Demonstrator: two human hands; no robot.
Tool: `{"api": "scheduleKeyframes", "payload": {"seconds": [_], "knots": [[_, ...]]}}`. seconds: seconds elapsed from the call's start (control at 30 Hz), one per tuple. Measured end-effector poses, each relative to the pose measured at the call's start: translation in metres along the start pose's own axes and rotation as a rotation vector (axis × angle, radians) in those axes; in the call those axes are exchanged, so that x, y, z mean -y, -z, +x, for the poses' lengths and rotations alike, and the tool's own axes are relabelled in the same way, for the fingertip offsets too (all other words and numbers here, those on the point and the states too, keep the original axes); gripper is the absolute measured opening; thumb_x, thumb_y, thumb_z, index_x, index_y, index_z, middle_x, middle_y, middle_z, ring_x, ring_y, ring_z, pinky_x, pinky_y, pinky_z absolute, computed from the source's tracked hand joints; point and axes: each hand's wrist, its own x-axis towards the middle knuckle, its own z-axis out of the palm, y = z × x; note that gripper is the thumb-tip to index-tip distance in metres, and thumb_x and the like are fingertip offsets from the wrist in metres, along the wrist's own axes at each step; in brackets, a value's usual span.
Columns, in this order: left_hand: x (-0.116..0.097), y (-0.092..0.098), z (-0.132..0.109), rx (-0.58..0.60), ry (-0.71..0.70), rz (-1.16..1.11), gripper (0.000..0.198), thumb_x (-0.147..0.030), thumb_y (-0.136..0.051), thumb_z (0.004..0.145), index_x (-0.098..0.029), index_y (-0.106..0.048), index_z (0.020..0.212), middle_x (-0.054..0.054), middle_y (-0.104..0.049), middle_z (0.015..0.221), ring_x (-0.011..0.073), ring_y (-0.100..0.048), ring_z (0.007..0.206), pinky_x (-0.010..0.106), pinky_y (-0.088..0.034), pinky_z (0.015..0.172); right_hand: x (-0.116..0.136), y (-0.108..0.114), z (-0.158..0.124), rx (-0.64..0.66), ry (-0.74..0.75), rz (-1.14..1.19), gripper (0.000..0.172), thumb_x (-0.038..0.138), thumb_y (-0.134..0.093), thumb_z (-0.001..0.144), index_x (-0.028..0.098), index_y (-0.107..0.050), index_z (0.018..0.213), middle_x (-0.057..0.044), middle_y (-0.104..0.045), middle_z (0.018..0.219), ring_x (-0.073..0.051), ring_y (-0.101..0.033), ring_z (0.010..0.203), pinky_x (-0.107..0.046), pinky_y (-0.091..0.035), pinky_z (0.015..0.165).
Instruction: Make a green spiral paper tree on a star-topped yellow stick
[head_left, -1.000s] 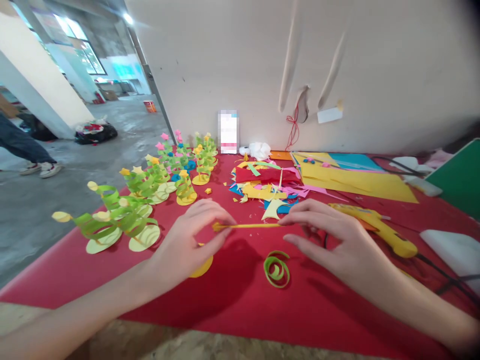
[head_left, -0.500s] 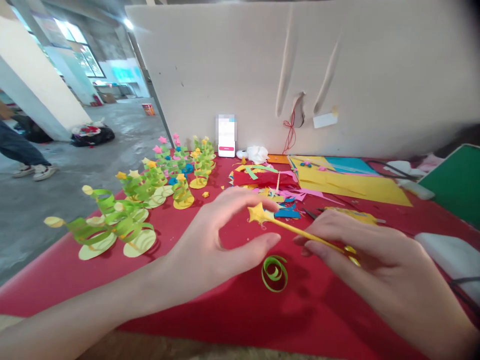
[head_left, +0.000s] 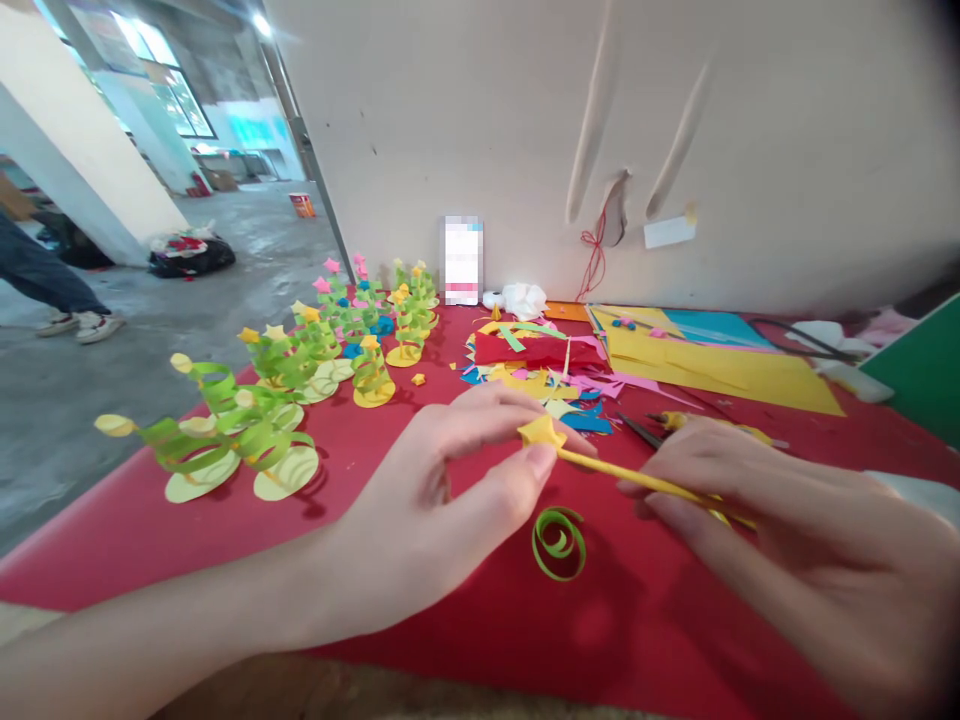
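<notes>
Between the thumb and fingers of my left hand (head_left: 457, 490) is a yellow paper star (head_left: 541, 433), pinched near its edge. A thin yellow stick (head_left: 630, 473) runs from the star to my right hand (head_left: 765, 530), whose thumb and fingers are closed around it. Small shiny yellow bits show beside the stick at the right hand, partly covered. Below the star, a curled green paper strip (head_left: 559, 543) lies on the red tabletop (head_left: 480, 630).
Several green paper spirals with star tips (head_left: 285, 450) stand at the left. Paper scraps (head_left: 540, 350) and yellow sheets (head_left: 720, 370) lie behind my hands, near scissors (head_left: 637, 430). A phone (head_left: 461, 262) leans on the white panel. A person's legs (head_left: 45, 270) show far left.
My left thumb and fingers have closed onto the yellow star, where before they were apart around it. The right hand still grips the stick. The view has shifted slightly.
</notes>
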Motion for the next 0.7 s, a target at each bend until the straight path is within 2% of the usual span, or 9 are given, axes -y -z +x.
{"api": "scheduleKeyframes", "payload": {"seconds": [0.2,0.33,0.43,0.53,0.6,0.67,0.7], "knots": [[0.003,0.0,0.002,0.031,-0.1,0.107,0.026,-0.018,-0.041,0.086,-0.019,-0.067,0.082,-0.002,-0.064,0.089,0.0134,-0.057,0.089,0.021,-0.043,0.079,-0.002,0.0,0.002,0.023,0.059,-0.023,0.012,0.016,-0.058,0.076,0.028,-0.058,0.08,0.004,-0.061,0.072,-0.013,-0.056,0.069,-0.019,-0.045,0.065],[0.006,0.0,0.004,0.048,-0.134,0.125,0.026,-0.02,-0.04,0.087,-0.02,-0.066,0.084,-0.002,-0.063,0.092,0.014,-0.056,0.089,0.023,-0.042,0.081,0.0,0.001,0.002,0.041,0.078,-0.022,0.011,0.016,-0.056,0.076,0.026,-0.058,0.078,0.004,-0.061,0.071,-0.012,-0.056,0.068,-0.018,-0.046,0.064],[0.006,-0.001,0.004,0.092,-0.076,0.051,0.025,-0.025,-0.04,0.089,-0.022,-0.063,0.095,-0.002,-0.062,0.1,0.0149,-0.053,0.099,0.023,-0.04,0.087,0.0,0.002,0.001,0.045,0.054,-0.03,0.011,0.015,-0.056,0.077,0.025,-0.059,0.075,0.004,-0.061,0.072,-0.01,-0.056,0.065,-0.015,-0.046,0.058],[0.01,-0.004,0.0,0.106,0.048,-0.054,0.032,-0.04,-0.039,0.088,-0.025,-0.058,0.109,-0.002,-0.059,0.113,0.0172,-0.045,0.113,0.023,-0.037,0.095,0.0,0.002,0.002,0.0,0.004,-0.03,0.012,0.014,-0.058,0.076,0.026,-0.06,0.074,0.006,-0.064,0.074,-0.008,-0.058,0.064,-0.011,-0.046,0.057],[0.017,-0.01,-0.004,0.074,0.136,-0.089,0.034,-0.047,-0.042,0.085,-0.028,-0.059,0.109,-0.003,-0.059,0.113,0.019,-0.045,0.114,0.024,-0.036,0.096,-0.001,-0.001,0.002,-0.033,-0.037,-0.011,0.014,0.012,-0.059,0.074,0.026,-0.061,0.075,0.008,-0.066,0.074,-0.007,-0.06,0.063,-0.009,-0.047,0.057],[0.024,-0.017,-0.008,0.025,0.174,-0.141,0.026,-0.043,-0.05,0.083,-0.033,-0.061,0.104,-0.007,-0.062,0.108,0.0172,-0.05,0.109,0.021,-0.039,0.092,-0.002,-0.006,0.001,-0.063,-0.084,0.027,0.017,0.011,-0.06,0.073,0.027,-0.063,0.079,0.01,-0.067,0.072,-0.006,-0.061,0.06,-0.007,-0.048,0.057],[0.027,-0.021,-0.01,0.049,0.161,-0.183,0.021,-0.039,-0.05,0.084,-0.036,-0.062,0.102,-0.01,-0.064,0.104,0.0146,-0.052,0.106,0.019,-0.04,0.09,-0.002,-0.01,0.0,-0.066,-0.105,0.05,0.019,0.01,-0.061,0.073,0.027,-0.063,0.081,0.01,-0.068,0.073,-0.006,-0.062,0.059,-0.007,-0.048,0.057]]}}
